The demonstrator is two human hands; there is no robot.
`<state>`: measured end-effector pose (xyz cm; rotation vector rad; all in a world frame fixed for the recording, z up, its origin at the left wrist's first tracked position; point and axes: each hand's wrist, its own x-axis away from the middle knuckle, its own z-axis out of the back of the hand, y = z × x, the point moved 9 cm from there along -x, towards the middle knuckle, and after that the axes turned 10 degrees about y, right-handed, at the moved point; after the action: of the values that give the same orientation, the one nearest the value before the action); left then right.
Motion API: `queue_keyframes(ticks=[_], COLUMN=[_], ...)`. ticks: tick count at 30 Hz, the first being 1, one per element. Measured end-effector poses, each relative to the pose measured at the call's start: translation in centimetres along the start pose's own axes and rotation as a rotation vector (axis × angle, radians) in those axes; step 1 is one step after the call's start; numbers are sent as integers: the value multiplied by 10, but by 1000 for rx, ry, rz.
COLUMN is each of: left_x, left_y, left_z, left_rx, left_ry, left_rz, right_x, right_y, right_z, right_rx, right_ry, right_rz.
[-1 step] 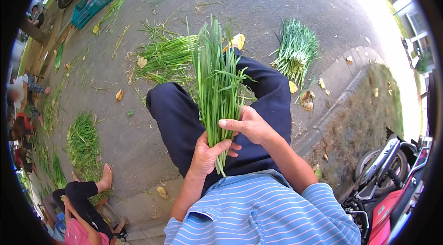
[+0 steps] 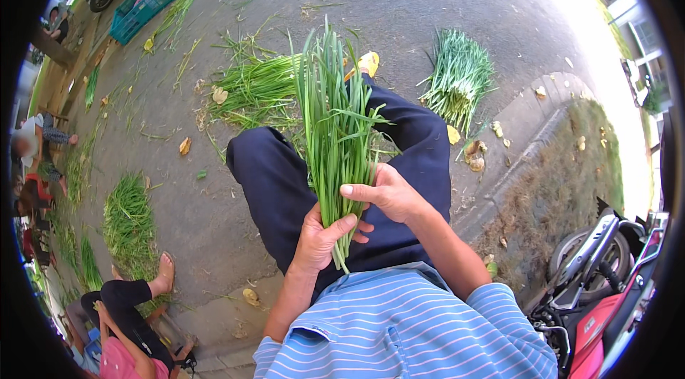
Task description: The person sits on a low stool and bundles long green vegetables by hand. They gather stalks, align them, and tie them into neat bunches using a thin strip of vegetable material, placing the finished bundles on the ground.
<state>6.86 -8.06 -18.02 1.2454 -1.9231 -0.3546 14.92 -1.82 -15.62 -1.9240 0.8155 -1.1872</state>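
I hold an upright bunch of long green leafy stalks (image 2: pixel 335 129) over my lap. My left hand (image 2: pixel 321 236) is wrapped around its lower stems. My right hand (image 2: pixel 389 193) rests against the bunch from the right, thumb pressed on the stalks just above the left hand. The leaf tips fan out above my knees, which are in dark blue trousers (image 2: pixel 278 179).
Loose piles of the same greens lie on the pavement: one ahead (image 2: pixel 257 86), one at right (image 2: pixel 460 76), one at left (image 2: pixel 128 218). A teal crate (image 2: pixel 143 4) stands far left. A seated person (image 2: pixel 121 315) is at lower left. A motorbike (image 2: pixel 614 272) is parked right, past the kerb.
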Motion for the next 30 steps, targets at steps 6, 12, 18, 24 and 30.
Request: queue_keyframes(ticks=[6, 12, 18, 24, 30], left_x=[8, 2, 3, 3, 2], left_y=[-3, -3, 1, -9, -15], left_z=[-8, -3, -9, -14, -17], left_rx=[151, 61, 21, 51, 76], left_ry=[-121, -72, -54, -201, -304], left_rz=[176, 123, 75, 255, 306], right_x=[2, 4, -1, 1, -3], right_y=[3, -7, 3, 0, 6], right_z=[3, -5, 3, -4, -3], right_rx=[-26, -48, -30, -61, -41], right_ry=[-164, -107, -95, -100, -69], right_rz=[-3, 60, 44, 55, 8])
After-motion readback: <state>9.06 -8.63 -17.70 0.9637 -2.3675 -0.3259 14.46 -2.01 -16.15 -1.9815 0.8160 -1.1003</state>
